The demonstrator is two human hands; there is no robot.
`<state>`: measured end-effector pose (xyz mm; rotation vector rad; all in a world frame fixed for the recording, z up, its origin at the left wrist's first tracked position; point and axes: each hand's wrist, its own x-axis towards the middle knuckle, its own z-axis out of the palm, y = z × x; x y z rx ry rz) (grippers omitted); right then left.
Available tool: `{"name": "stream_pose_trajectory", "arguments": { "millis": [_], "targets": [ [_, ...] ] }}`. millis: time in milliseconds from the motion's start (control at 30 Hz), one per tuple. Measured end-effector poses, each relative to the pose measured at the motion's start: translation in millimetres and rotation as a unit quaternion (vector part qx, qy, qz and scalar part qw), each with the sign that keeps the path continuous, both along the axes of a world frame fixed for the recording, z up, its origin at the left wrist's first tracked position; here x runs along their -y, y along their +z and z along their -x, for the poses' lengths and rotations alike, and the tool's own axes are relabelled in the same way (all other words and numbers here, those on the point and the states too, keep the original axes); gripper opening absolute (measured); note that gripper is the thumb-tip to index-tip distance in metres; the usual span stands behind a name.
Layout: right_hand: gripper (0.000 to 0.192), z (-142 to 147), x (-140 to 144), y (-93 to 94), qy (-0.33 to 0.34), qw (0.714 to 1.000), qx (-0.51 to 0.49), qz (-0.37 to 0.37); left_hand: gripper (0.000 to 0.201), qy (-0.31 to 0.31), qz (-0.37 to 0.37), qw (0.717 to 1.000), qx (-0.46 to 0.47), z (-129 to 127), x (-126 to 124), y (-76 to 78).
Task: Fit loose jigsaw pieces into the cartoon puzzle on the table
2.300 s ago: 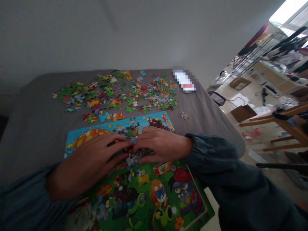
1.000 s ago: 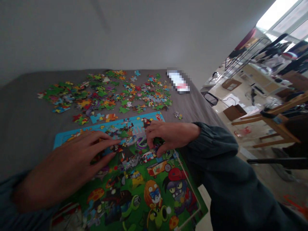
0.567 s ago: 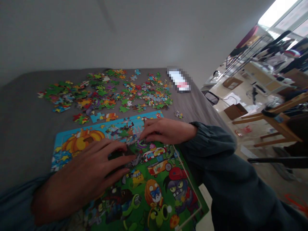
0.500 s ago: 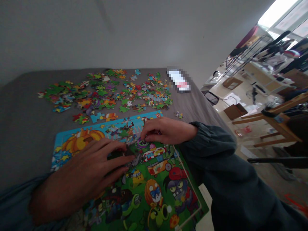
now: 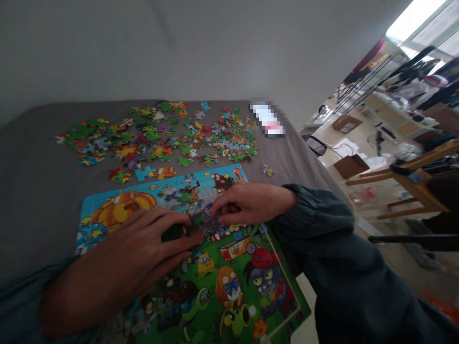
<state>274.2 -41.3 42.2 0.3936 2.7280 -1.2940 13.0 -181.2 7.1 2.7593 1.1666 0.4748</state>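
A jigsaw board [image 5: 244, 286] with cartoon characters and a blue top border lies in front of me, tilted in view. My left hand [image 5: 154, 243] rests over its left middle with the fingers apart, tips touching loose grey pieces. My right hand [image 5: 240, 203] is closed at the board's upper middle, its thumb and fingertips pinched at a small purple puzzle piece [image 5: 208, 210]. The fingers partly cover that piece. Some loose pieces [image 5: 172, 195] lie on the board's upper part, beyond my left fingers.
A wide heap of loose puzzle pieces [image 5: 154, 136] spreads over the grey cloth [image 5: 39, 157] behind the board. One small joined bit [image 5: 267, 170] sits right of the board. A blurred phone [image 5: 268, 118] lies at the far right corner. Beyond the edge stands a wooden chair [image 5: 412, 186].
My right hand has moved slightly down the board, uncovering a dark-clothed printed figure near the top edge. The left hand has barely shifted.
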Motion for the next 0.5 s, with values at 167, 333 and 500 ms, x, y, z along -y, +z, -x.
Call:
{"name": "stream_pose_trajectory", "arguments": {
  "millis": [167, 333, 500],
  "targets": [
    [0.007, 0, -1, 1.2, -0.033, 0.996, 0.028, 0.073, 0.035, 0.000, -0.005, 1.000, -0.003, 0, 0, 1.1],
    [0.009, 6, 5, 1.8, -0.040, 0.998, 0.045, 0.008, 0.034, -0.001, -0.005, 1.000, 0.007, -1, 0, 2.1],
    [0.022, 9, 10, 2.8, -0.049, 0.996, 0.059, -0.040, 0.036, -0.005, -0.024, 1.000, -0.009, 0, 0, 1.3]
  ]
}}
